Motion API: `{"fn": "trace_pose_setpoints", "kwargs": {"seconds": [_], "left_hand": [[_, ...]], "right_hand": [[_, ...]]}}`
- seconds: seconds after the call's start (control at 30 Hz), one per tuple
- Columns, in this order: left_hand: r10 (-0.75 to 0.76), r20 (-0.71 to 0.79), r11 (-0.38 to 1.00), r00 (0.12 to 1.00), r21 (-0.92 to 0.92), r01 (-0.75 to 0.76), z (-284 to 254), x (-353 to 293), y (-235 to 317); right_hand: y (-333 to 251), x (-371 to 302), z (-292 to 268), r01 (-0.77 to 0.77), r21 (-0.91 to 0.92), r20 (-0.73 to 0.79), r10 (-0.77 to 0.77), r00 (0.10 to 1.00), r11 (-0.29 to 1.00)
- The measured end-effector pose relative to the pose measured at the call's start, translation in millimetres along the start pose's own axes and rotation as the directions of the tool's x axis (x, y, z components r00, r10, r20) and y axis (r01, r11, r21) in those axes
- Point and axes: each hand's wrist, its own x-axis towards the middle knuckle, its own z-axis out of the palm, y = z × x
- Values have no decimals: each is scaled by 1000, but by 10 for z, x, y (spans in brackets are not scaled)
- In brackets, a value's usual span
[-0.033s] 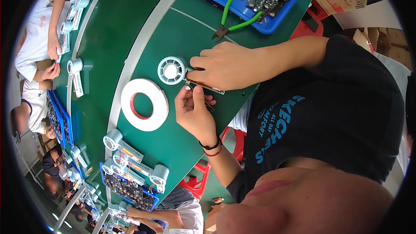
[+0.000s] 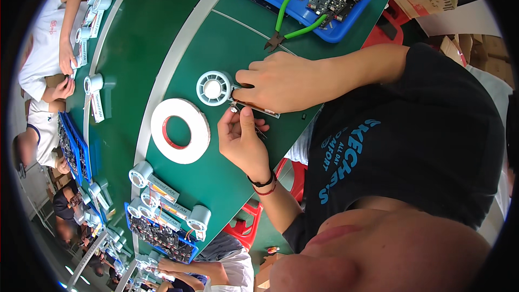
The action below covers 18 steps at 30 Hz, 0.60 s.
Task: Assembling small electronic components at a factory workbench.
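Observation:
A pale blue handheld fan [image 2: 213, 88] lies on the green table, its round head showing and its handle mostly under my right hand [image 2: 286, 82]. That hand is closed over the handle, fingertips near where it joins the head. A dark strip with a pale edge [image 2: 265, 109] shows below the palm. My left hand [image 2: 243, 136], with bands at the wrist, is pinched close to those fingertips. A small shiny piece [image 2: 234, 109] sits by its fingertips, too small to name. Thin dark ends poke out beneath its fingers.
A roll of white tape [image 2: 203, 130] lies beside my left hand. Green-handled cutters [image 2: 275, 40] rest against a blue tray [image 2: 335, 35] of circuit boards. Several fans [image 2: 197, 219] lie by another blue tray [image 2: 192, 251]. Co-workers [image 2: 43, 48] sit across and alongside.

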Motion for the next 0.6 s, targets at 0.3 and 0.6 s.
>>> {"fn": "trace_pose_setpoints", "kwargs": {"seconds": [0.3,0.6], "left_hand": [[28,-18,999,999,-31,-29,85,3,40],[29,-15,998,999,-60,-30,11,59,-38]], "right_hand": [[-6,-108,7,-2,85,-110,12,994,996],[-28,-30,122,-30,105,-119,43,992,994]]}}
